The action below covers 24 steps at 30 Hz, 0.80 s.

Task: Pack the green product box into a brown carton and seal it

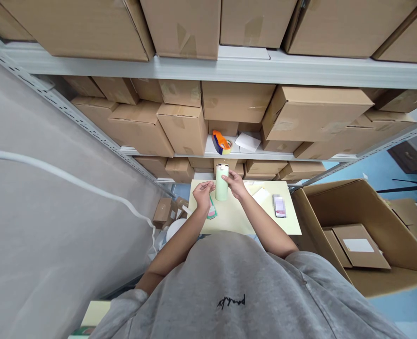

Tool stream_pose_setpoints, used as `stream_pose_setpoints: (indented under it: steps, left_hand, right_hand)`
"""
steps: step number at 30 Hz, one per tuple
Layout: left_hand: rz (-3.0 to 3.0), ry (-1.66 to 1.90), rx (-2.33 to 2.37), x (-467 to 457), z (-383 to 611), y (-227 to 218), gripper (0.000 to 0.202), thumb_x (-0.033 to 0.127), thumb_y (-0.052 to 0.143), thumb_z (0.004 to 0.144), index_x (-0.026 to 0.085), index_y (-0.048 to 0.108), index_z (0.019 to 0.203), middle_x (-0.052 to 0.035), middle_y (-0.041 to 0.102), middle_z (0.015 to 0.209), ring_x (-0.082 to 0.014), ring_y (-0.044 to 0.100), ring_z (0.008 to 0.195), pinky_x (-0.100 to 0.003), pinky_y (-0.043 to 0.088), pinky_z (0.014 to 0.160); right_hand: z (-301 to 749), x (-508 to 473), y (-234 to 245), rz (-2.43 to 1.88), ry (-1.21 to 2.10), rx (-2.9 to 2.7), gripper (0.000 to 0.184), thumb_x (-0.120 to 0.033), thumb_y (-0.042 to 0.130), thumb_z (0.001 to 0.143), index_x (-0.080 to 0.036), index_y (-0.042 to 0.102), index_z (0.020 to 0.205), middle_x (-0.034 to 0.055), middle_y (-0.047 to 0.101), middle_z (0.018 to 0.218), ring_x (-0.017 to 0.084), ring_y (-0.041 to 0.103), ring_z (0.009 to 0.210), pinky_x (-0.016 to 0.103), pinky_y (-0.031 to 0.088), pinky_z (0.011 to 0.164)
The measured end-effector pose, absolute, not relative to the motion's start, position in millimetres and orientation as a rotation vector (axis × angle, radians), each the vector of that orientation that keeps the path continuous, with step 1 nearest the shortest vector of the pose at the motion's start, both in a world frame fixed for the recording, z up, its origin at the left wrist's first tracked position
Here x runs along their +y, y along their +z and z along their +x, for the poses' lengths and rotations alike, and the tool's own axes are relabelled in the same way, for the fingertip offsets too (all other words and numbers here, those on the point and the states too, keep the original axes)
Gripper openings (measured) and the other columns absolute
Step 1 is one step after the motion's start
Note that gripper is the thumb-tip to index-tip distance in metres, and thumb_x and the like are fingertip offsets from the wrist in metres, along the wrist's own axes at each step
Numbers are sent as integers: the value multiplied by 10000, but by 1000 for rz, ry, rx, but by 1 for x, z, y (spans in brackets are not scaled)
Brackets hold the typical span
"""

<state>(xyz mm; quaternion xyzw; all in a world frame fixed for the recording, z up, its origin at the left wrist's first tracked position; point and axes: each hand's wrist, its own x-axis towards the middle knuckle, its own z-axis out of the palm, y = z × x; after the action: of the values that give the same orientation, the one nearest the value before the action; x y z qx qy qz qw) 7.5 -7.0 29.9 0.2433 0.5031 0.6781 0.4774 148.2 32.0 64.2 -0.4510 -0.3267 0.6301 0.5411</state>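
A pale green tumbler (222, 187) stands upright above the cream table (243, 221), and whether its base rests on the tabletop I cannot tell. My right hand (235, 184) is closed around the tumbler's upper right side, thumb at its front. Close to the tumbler's left side, my left hand (203, 193) is pinched; anything between its fingertips is too small to make out. Below that hand lies a flat green and pink packet (212, 210), partly covered by my wrist.
A phone-like item (279, 206) and white paper (261, 194) lie on the table's right. Shelves ahead hold several cardboard boxes (183, 127) and an orange tape dispenser (219, 139). A large open carton (310, 221) stands to the right; a wall (53, 188) closes the left.
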Motion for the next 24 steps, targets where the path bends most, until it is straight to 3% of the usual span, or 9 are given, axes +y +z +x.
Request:
stream_pose_setpoints:
  steps: [5, 8, 13, 15, 17, 21, 24]
  left_hand:
    - [577, 1635, 1286, -8, 5, 30, 455, 565, 842, 744, 137, 723, 844, -72, 749, 753, -178, 725, 668, -337, 605, 695]
    - [620, 1603, 1360, -7, 2, 26, 452, 577, 785, 797, 132, 758, 872, -92, 762, 805, -198, 738, 741, -311, 581, 677]
    - [866, 1595, 1280, 0, 1, 15, 431, 484, 732, 869, 214, 748, 1206, -122, 701, 1307, -248, 693, 1147, -362, 583, 906]
    - [976, 1527, 1210, 2, 4, 11, 474, 475, 692, 903, 249, 690, 1319, -114, 650, 1391, -259, 658, 1222, -396, 558, 989]
    - [1101, 1434, 1199, 2, 7, 10, 517, 484, 690, 908, 256, 648, 1370, -119, 628, 1403, -278, 632, 1256, -425, 537, 1029]
    - [1358, 1313, 1361, 0, 11, 7, 717, 455, 852, 775, 260, 602, 1418, -120, 595, 1364, -303, 604, 1259, -430, 517, 1050]
    - [1388, 1328, 1419, -1, 8, 2, 684, 421, 833, 798, 279, 599, 1425, -98, 575, 1310, -291, 597, 1262, -411, 501, 1076]
  right_hand:
    - [147, 34, 61, -1069, 1478, -788, 618, -442, 954, 555, -245, 705, 1085, 38, 740, 1142, 200, 675, 959, 346, 560, 871]
    - [146, 35, 59, -1069, 1475, -792, 615, -458, 944, 568, -239, 698, 1088, 36, 742, 1114, 205, 681, 945, 347, 565, 855]
    - [142, 40, 53, -1084, 1405, -787, 651, -423, 955, 545, -240, 646, 1087, 40, 732, 1132, 200, 687, 967, 351, 566, 902]
    - [140, 41, 50, -1087, 1370, -762, 686, -397, 968, 519, -248, 603, 1081, 35, 733, 1119, 196, 691, 961, 353, 570, 907]
    - [137, 42, 49, -1084, 1352, -744, 709, -387, 970, 516, -255, 565, 1082, 29, 738, 1086, 200, 695, 962, 358, 574, 904]
    - [134, 45, 49, -1089, 1359, -768, 704, -399, 956, 541, -256, 550, 1097, 41, 745, 1097, 221, 695, 1027, 371, 571, 926]
    - [138, 49, 52, -1096, 1452, -830, 619, -465, 913, 610, -250, 599, 1099, 49, 746, 1139, 231, 685, 1074, 373, 566, 934]
